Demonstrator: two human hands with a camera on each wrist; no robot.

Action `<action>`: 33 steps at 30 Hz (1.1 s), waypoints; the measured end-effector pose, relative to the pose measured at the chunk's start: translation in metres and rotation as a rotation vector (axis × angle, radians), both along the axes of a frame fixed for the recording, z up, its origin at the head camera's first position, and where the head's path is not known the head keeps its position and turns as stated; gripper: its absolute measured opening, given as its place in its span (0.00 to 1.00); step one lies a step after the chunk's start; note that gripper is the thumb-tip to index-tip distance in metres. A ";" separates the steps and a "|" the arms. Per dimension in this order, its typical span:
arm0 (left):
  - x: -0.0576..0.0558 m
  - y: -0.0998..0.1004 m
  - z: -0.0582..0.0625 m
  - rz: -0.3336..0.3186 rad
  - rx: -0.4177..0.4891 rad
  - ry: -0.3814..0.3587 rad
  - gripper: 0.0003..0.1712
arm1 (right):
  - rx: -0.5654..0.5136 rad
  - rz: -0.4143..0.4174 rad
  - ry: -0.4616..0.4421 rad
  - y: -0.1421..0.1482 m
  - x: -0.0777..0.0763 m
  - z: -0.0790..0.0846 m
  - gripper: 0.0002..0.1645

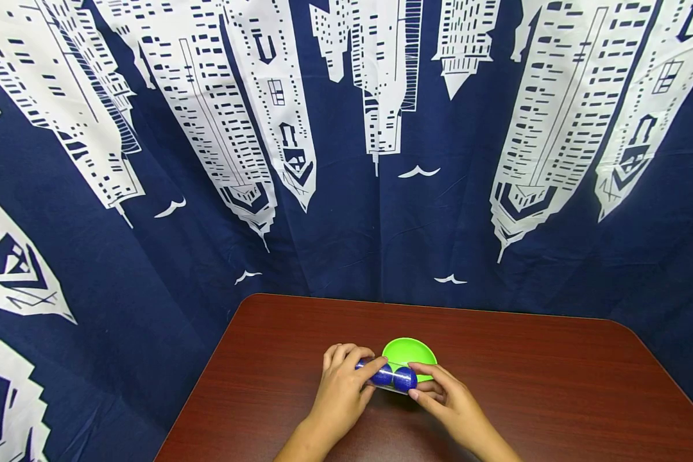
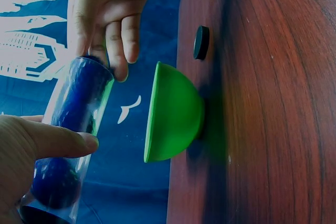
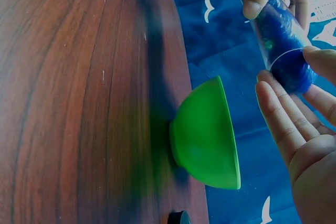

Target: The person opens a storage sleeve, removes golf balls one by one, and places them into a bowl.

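Note:
A clear tube point(image 2: 79, 106) with several dark blue balls in it lies across my left hand point(image 1: 341, 388), whose thumb and fingers grip it. A black cap point(image 2: 44, 215) covers its left end. At the open right end, a blue ball point(image 3: 295, 77) sticks out past the rim. My right hand point(image 1: 452, 401) pinches this ball between thumb and fingertips, with the other fingers loosely spread below. Just behind and beneath the tube stands a bright green bowl point(image 1: 410, 350), upright on the table; no ball shows in its visible part.
A black round cap point(image 2: 201, 42) lies on the brown wooden table point(image 1: 554, 385), to the right of the bowl. Behind the table hangs a dark blue cloth point(image 1: 346, 256) printed with white buildings and birds.

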State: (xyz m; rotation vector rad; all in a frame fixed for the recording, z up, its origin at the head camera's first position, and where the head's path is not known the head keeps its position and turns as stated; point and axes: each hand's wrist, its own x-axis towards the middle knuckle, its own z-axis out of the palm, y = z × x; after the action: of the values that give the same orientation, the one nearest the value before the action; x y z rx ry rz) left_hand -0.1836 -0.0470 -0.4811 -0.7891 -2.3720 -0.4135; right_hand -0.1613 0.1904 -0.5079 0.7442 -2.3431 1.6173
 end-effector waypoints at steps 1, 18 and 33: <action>0.000 0.000 0.000 -0.001 0.002 0.005 0.30 | -0.004 -0.004 0.000 0.000 0.000 0.000 0.24; -0.001 0.000 -0.006 0.005 0.022 -0.034 0.30 | -0.009 -0.001 0.006 0.000 -0.001 0.001 0.24; -0.001 -0.003 -0.012 -0.021 0.073 -0.083 0.33 | -0.023 -0.024 0.037 -0.001 -0.003 0.005 0.23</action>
State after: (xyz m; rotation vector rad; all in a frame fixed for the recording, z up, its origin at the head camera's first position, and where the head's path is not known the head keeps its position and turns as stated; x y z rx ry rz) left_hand -0.1845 -0.0499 -0.4931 -0.7770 -2.4116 -0.5483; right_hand -0.1640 0.1893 -0.5027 0.7326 -2.2953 1.6039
